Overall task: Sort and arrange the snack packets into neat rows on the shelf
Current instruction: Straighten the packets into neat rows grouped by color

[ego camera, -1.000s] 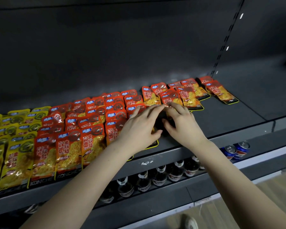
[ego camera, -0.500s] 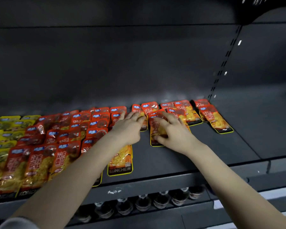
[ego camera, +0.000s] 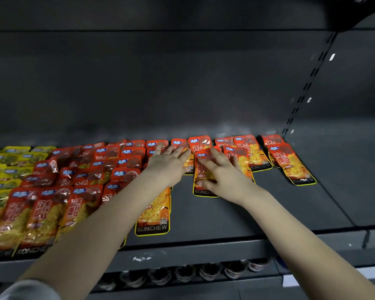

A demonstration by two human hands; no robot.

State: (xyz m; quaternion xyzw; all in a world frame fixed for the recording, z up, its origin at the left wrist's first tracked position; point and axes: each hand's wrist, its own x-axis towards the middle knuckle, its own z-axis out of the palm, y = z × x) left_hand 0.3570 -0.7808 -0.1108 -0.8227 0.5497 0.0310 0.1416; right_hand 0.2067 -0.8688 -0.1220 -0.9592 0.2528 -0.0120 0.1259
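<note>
The left hand [ego camera: 167,164] lay flat on the rows [ego camera: 126,158] and the right hand [ego camera: 224,175] pressed, fingers straight, on a packet [ego camera: 204,190] mid-frame on the shelf [ego camera: 225,215]; 1 hard push could ruck overlapping neighbours.

Both forearms are seen uncovered down to the left hand [ego camera: 167,164] and the right hand [ego camera: 225,177]. A soft light-grey fabric sleeve [ego camera: 28,289] is worn on the left arm, glimpsed at the lower-left corner.

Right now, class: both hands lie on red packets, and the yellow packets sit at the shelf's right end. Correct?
No: the head view shows the yellow packets at the left end of the shelf. The left hand and right hand do lie on red packets.
</note>
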